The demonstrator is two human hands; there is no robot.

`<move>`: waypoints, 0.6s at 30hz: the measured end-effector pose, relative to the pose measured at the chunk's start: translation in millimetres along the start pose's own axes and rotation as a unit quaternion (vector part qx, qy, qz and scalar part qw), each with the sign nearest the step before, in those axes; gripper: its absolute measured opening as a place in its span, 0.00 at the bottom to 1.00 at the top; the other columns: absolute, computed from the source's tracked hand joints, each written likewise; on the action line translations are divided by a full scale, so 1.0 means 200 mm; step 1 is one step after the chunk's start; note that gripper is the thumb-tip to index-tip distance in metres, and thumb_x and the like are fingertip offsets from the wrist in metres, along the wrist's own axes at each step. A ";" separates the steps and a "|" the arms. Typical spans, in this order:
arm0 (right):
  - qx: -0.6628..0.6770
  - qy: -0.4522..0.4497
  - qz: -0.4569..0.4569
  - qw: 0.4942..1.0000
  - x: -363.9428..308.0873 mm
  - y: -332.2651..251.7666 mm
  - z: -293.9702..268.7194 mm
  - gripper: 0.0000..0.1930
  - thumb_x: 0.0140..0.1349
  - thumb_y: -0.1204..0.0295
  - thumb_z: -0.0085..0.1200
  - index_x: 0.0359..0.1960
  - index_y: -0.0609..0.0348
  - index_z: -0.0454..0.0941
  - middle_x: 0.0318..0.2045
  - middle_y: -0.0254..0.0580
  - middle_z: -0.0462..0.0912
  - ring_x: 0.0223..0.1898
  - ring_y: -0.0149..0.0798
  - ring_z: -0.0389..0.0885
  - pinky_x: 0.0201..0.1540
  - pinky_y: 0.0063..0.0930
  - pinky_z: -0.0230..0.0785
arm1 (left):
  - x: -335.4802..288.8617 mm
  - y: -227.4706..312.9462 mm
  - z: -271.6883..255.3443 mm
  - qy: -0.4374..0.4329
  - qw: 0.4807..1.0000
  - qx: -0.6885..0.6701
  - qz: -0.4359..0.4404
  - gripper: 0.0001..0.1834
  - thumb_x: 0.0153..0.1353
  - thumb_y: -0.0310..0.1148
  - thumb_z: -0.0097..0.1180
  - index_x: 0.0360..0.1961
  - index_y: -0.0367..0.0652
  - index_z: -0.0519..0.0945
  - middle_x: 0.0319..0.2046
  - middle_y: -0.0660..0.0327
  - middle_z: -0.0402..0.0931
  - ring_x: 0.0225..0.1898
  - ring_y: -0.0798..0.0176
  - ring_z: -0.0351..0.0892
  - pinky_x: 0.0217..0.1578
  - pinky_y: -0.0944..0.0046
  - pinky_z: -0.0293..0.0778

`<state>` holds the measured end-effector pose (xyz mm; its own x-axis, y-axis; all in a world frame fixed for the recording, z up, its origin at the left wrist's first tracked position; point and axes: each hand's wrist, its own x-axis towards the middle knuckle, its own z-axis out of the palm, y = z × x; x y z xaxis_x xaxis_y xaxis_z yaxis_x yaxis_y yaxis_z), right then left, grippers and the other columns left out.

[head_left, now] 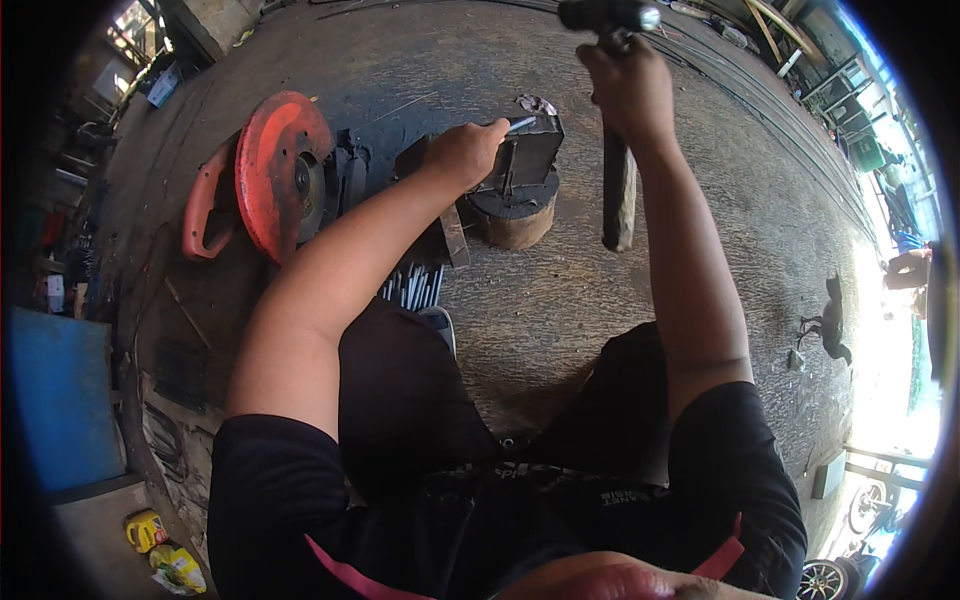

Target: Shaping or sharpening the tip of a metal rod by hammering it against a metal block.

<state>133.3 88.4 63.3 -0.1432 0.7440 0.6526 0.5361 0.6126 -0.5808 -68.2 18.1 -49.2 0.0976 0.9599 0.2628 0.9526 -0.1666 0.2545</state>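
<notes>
My left hand (466, 155) pinches a short metal rod (521, 124), which lies across the top of a dark steel block (536, 146). That block rests on a round wooden stump (520, 222). Raised to the right of the block, my right hand (634, 92) grips a hammer (619, 195) by its wooden handle. The hammer's metal head (608, 15) is up at the top edge of the view, well apart from the rod. Several similar metal rods (415, 287) lie in a bunch beside my left knee.
A red cut-off saw (285, 175) stands on the floor to the left of the block. At right a chicken (832, 322) is on the ground. Long thin bars (745, 100) lie along the far right. A blue panel (62, 395) and a yellow container (145, 531) are at the left.
</notes>
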 end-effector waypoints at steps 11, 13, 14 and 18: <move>-0.079 -0.281 0.167 0.942 -0.27 0.23 0.19 0.21 0.56 0.55 0.56 0.39 0.61 0.82 0.31 0.55 0.83 0.36 0.50 0.83 0.41 0.40 0.75 | -0.02 0.02 -0.04 -0.026 0.999 0.020 0.013 0.12 0.67 0.42 0.45 0.43 0.46 0.71 0.29 0.44 0.79 0.33 0.36 0.80 0.32 0.41 0.74; -0.063 -0.251 0.154 0.953 -0.16 0.12 0.10 0.20 0.55 0.56 0.56 0.39 0.61 0.82 0.33 0.57 0.83 0.37 0.53 0.83 0.42 0.41 0.76 | 0.00 0.02 -0.04 -0.044 0.998 0.037 0.006 0.11 0.67 0.41 0.46 0.43 0.47 0.71 0.27 0.44 0.79 0.32 0.36 0.79 0.30 0.40 0.73; -0.070 -0.217 0.113 0.967 -0.12 0.07 0.07 0.18 0.56 0.59 0.57 0.40 0.61 0.81 0.31 0.52 0.84 0.30 0.50 0.85 0.36 0.39 0.77 | 0.00 -0.02 -0.02 -0.023 0.999 0.020 0.022 0.10 0.67 0.40 0.47 0.42 0.46 0.70 0.26 0.44 0.78 0.32 0.36 0.79 0.30 0.40 0.72; 0.075 -0.054 0.059 0.994 -0.05 -0.14 -0.08 0.15 0.55 0.66 0.55 0.35 0.70 0.77 0.28 0.63 0.81 0.35 0.61 0.81 0.38 0.43 0.72 | -0.02 -0.08 0.01 0.011 0.999 -0.018 0.050 0.09 0.66 0.38 0.48 0.41 0.45 0.70 0.24 0.44 0.77 0.31 0.36 0.77 0.28 0.40 0.70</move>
<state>131.7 59.3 80.9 -0.1794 0.8327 0.5238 0.4250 0.5458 -0.7221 -82.6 17.6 -55.2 0.1840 0.9331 0.3091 0.9274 -0.2690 0.2599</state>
